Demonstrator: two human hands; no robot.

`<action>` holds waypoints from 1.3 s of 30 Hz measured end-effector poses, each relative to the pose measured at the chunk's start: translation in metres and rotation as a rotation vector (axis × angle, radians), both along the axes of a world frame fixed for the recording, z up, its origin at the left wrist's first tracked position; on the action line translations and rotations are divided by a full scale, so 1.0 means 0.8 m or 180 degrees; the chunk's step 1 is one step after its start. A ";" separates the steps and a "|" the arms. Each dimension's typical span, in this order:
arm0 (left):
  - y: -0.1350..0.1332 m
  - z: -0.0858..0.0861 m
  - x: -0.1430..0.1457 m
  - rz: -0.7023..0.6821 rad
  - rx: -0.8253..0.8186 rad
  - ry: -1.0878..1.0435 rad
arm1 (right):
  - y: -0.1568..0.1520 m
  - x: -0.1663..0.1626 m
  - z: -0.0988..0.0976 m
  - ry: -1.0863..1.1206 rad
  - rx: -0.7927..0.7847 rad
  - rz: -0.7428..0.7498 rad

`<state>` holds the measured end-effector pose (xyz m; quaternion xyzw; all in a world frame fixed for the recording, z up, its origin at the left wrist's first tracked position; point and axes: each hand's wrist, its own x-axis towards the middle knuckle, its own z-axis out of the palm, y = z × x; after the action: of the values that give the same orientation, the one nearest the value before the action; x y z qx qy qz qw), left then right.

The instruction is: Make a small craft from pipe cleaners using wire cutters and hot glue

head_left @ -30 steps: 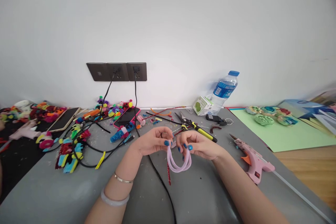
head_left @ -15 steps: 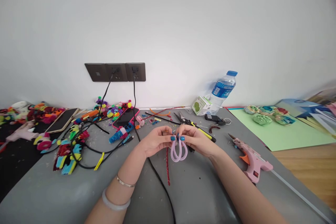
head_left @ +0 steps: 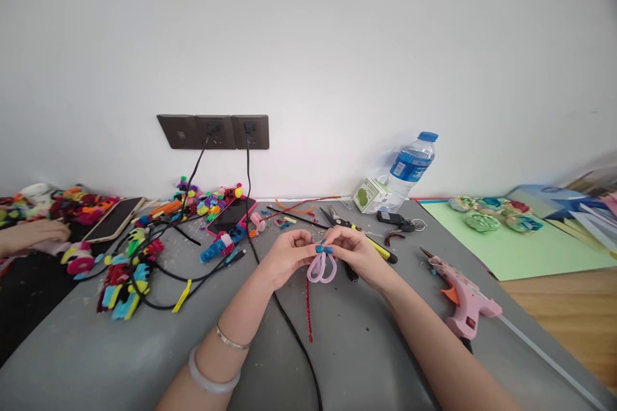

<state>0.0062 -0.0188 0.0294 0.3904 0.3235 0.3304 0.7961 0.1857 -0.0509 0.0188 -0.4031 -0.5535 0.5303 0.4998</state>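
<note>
Both hands meet over the middle of the grey table, pinching a pale pink-lilac pipe cleaner [head_left: 322, 268] bent into loops. My left hand [head_left: 292, 255] grips it from the left, thumb and fingers pressed together. From the right, my right hand [head_left: 355, 252] pinches the same spot, and the two thumb tips touch. The loops hang below the thumbs; the upper part of the piece is mostly hidden by the fingers. A red tinsel pipe cleaner [head_left: 308, 308] lies on the table just below the hands. Pliers or scissors with yellow-black handles [head_left: 380, 249] lie behind my right hand.
A pink glue gun [head_left: 470, 308] lies at the right, beside green paper [head_left: 525, 257]. A water bottle [head_left: 409, 170] and small box [head_left: 370, 196] stand by the wall. Black cables [head_left: 294, 334] cross the table. Colourful pipe-cleaner figures [head_left: 128, 276] and another person's hand [head_left: 41, 233] are at left.
My thumbs have come together over the pipe cleaner, and its loops now spread sideways and sit a little higher. Another person's hand has come in at the far left.
</note>
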 end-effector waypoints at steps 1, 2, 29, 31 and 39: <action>0.000 0.000 0.000 0.0002 -0.0003 0.0016 | 0.000 -0.001 0.000 -0.0009 -0.0008 -0.0014; 0.000 -0.001 0.001 0.0007 -0.0013 0.0026 | 0.000 -0.001 0.000 -0.0022 -0.0015 -0.0026; 0.003 -0.008 0.006 0.0422 -0.0149 -0.0164 | 0.004 0.001 -0.003 -0.0219 0.0099 -0.0213; 0.006 -0.008 0.005 0.0538 -0.0084 -0.0261 | 0.004 0.003 -0.004 -0.0238 0.0105 -0.0326; 0.009 -0.002 -0.007 0.1098 0.1651 0.0717 | 0.010 0.006 -0.014 0.0003 0.0300 -0.1029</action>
<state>0.0003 -0.0119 0.0278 0.5536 0.3759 0.4864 0.5618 0.1907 -0.0425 0.0073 -0.4628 -0.5054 0.4167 0.5973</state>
